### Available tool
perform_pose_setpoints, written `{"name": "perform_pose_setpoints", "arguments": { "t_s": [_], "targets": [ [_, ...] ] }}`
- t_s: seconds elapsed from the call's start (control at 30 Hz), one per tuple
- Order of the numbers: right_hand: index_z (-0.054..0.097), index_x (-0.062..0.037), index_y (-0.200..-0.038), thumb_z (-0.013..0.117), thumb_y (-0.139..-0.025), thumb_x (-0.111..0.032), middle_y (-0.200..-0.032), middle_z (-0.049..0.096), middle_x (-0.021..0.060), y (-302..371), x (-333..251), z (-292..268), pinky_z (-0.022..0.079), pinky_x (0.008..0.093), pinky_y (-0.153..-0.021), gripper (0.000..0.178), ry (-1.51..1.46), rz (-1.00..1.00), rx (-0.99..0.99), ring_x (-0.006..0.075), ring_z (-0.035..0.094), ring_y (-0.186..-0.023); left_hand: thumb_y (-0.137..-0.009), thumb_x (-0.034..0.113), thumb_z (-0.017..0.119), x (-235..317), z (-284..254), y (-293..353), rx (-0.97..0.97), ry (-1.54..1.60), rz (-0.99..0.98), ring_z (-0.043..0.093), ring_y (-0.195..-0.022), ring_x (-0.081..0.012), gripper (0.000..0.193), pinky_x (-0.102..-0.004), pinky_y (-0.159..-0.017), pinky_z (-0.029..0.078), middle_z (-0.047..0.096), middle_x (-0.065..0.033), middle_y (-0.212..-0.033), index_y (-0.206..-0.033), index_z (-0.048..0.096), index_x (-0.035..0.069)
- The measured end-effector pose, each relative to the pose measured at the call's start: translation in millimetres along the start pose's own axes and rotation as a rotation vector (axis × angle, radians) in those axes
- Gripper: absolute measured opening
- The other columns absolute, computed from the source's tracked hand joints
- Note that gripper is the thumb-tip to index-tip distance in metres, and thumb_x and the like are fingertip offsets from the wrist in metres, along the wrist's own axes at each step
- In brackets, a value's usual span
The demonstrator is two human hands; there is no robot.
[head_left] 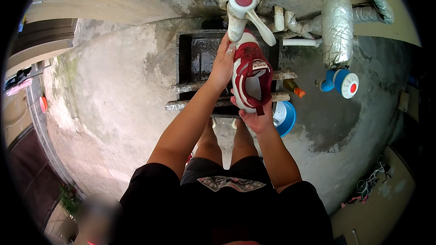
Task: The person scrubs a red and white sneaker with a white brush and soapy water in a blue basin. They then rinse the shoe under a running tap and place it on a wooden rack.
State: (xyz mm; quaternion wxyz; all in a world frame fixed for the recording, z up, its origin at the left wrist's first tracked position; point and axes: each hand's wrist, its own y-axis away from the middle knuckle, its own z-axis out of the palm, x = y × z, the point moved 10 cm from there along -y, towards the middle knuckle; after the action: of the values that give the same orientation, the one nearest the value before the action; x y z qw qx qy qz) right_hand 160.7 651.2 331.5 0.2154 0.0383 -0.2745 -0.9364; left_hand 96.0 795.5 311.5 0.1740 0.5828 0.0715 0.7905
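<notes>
A red and white sneaker (242, 58) is held up between my two hands, its toe pointing away from me beneath the spout of a white tap (235, 27). My left hand (222, 66) is against the left side of the shoe near the toe, with the fingers close to the spout. At the heel, my right hand (258, 120) grips the shoe from below and behind, its thumb and fingers around the back. The shoe's opening faces up, and the tap's lever slants down to the right. Whether water runs is hard to tell.
Below the shoe is a dark rectangular basin (182, 56) with wooden slats (188, 86) across it. A blue bucket (290, 119) and an orange-capped bottle (293, 86) are at its right. Foil-wrapped pipes (337, 22) and a second tap (349, 85) stand farther right.
</notes>
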Motion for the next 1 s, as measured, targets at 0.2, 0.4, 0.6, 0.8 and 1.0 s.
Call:
{"name": "perform_pose_setpoints", "arguments": {
  "t_s": [0.2,0.4,0.6,0.8,1.0],
  "targets": [
    [0.047,-0.011,-0.132,0.049,-0.088,-0.057,-0.123,0.058,0.0084,-20,-9,-10,0.054,0.0246,-0.058,0.064,-0.006,-0.079,0.066,0.0317,0.061,-0.104,-0.103,0.034,0.028,23,14,22,-0.095,-0.416,0.159,0.009,-0.143,-0.0319,0.056,-0.0356,-0.115,0.009,0.013,-0.0215,-0.154,-0.147,0.02,0.0],
    [0.05,-0.0116,-0.128,0.043,-0.089,-0.056,-0.122,0.059,0.0057,-49,-20,-4,0.055,0.0301,-0.065,0.06,-0.072,-0.144,0.077,0.0258,0.061,-0.102,-0.1,0.025,0.038,44,14,36,-0.092,-0.532,0.181,0.009,-0.143,-0.0403,0.05,-0.0408,-0.115,0.01,0.018,-0.0267,-0.151,-0.141,0.033,-0.002],
    [0.051,-0.0125,-0.127,0.04,-0.092,-0.054,-0.12,0.06,0.0004,-63,-28,34,0.052,0.0248,-0.065,0.056,-0.055,-0.202,-0.046,0.0139,0.061,-0.094,-0.097,0.023,0.044,80,31,52,-0.012,-1.0,0.347,0.022,-0.14,-0.0406,0.046,-0.0442,-0.111,0.021,0.04,-0.023,-0.142,-0.138,0.043,0.003],
    [0.053,-0.011,-0.125,0.039,-0.092,-0.05,-0.118,0.061,0.0026,-85,-23,51,0.051,0.0275,-0.067,0.052,0.014,-0.227,0.07,0.0151,0.061,-0.093,-0.093,0.02,0.05,103,8,67,0.096,-0.856,0.522,0.044,-0.127,-0.038,0.034,-0.0443,-0.105,0.03,0.055,-0.0208,-0.128,-0.118,0.063,0.002],
    [0.043,-0.0032,-0.133,0.043,-0.093,-0.05,-0.129,0.052,0.0182,-120,-12,73,0.054,0.025,-0.068,0.062,-0.076,-0.047,-0.269,0.0255,0.059,-0.108,-0.099,0.021,0.04,124,-21,73,0.212,-0.771,0.518,0.049,-0.123,-0.0294,0.035,-0.0381,-0.105,0.033,0.052,-0.0191,-0.133,-0.115,0.063,-0.001]
  ]
}}
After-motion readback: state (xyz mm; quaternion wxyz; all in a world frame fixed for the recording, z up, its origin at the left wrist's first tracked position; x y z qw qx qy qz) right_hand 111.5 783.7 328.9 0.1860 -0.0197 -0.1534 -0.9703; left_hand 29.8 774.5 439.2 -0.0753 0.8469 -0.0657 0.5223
